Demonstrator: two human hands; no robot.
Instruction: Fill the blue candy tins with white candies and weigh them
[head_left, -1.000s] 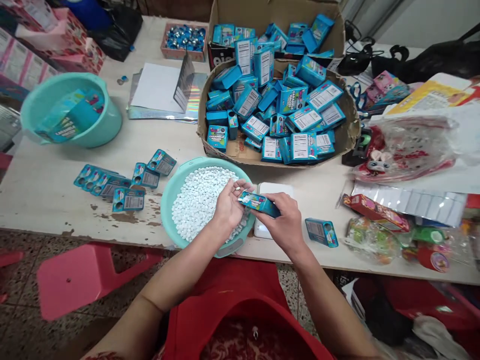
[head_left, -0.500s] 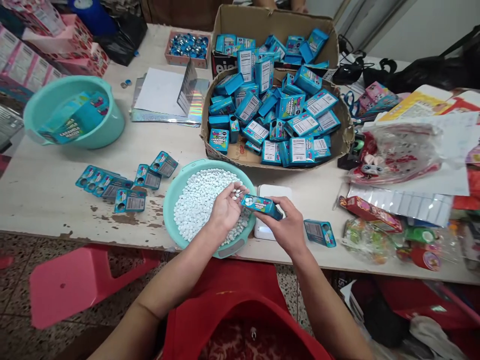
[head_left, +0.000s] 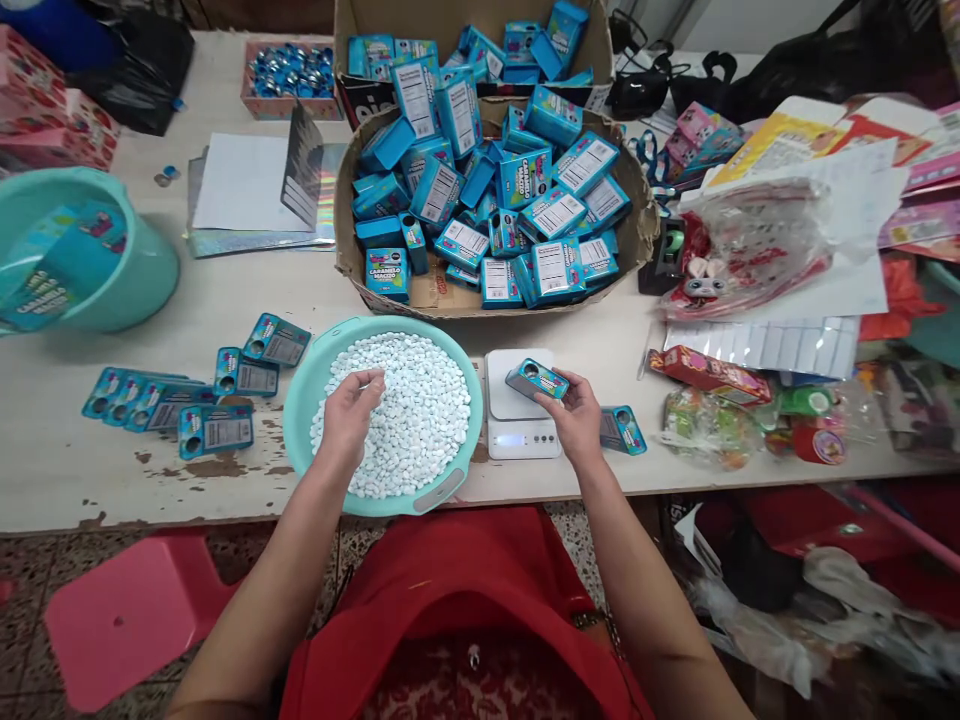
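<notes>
My right hand grips a small blue candy box by its right end. The box is tilted above the white digital scale, with a dark round hole in the face turned up. Whether it touches the scale, I cannot tell. Over the left side of a turquoise basin full of small white candies hangs my left hand, its fingers curled and closed. Anything inside those fingers is hidden. Another blue candy box lies just right of my right hand.
Behind the basin stands a cardboard box heaped with blue candy boxes. Several more blue boxes lie at the left, near a turquoise tub. A pink tray holds shiny blue pieces. Bagged goods crowd the right.
My left hand has moved left, away from the candy box, and its fingers have closed. My right hand has brought the box over the scale. The view has shifted right.
</notes>
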